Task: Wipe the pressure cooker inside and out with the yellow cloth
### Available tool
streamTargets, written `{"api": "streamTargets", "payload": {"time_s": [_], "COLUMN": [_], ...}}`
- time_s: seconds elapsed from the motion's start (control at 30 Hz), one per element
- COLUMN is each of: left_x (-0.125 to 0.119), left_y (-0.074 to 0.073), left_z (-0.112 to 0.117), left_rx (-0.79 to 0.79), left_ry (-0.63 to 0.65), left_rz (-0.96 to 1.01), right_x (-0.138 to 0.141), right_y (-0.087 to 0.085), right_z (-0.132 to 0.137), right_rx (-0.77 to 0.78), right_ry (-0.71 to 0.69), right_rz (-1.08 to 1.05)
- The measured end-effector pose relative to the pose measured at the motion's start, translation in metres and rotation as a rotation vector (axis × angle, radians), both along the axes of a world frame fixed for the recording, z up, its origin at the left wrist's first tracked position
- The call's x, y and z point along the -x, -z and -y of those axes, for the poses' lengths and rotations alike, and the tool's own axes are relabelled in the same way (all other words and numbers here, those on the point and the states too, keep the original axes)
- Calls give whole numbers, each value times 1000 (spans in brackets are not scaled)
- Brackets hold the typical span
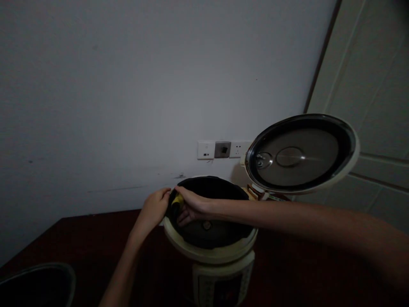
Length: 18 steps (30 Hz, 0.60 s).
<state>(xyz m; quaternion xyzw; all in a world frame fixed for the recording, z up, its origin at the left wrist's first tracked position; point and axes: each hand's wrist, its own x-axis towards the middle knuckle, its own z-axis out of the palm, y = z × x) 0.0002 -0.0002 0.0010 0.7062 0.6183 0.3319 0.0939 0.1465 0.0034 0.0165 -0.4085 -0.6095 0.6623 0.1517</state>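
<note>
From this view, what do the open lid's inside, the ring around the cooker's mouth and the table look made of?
Lid's inside: likely metal, satin grey, from the small bright glint.
Ring: probably plastic, cream and fairly dull, with no sharp highlights.
Table: possibly stained wood, dark red; too dim to confirm grain or gloss.

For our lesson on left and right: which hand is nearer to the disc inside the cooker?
Right. The right hand is inside the cooker, near the disc; the left hand is at the rim, farther away.
</note>
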Motion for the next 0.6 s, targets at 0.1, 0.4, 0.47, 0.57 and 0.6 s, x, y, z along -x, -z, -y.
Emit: {"api": "streamTargets", "payload": {"time_s": [0.1, 0.4, 0.47, 0.57, 0.6], "left_x": [-1, -2, -1, -1, 0], "left_y": [-3, -5, -4, -4, -4], "left_z": [2, 5, 4, 3, 2], "left_rx": [-1, -2, 2, 6, 7], "left_ry": [39, 59, 55, 58, 59], "left_rz": [-1, 12, 18, 24, 24], "right_x": [0, -76, -96, -116, -120], "right_y": [-9, -30, -39, -44, -42], "right_z": [3, 30, 26, 12, 6], "right_rx": [138, 172, 54, -211, -305], "right_ry": [117, -178, -196, -277, -334], "right_rz": [-47, -18, 204, 559, 693]}}
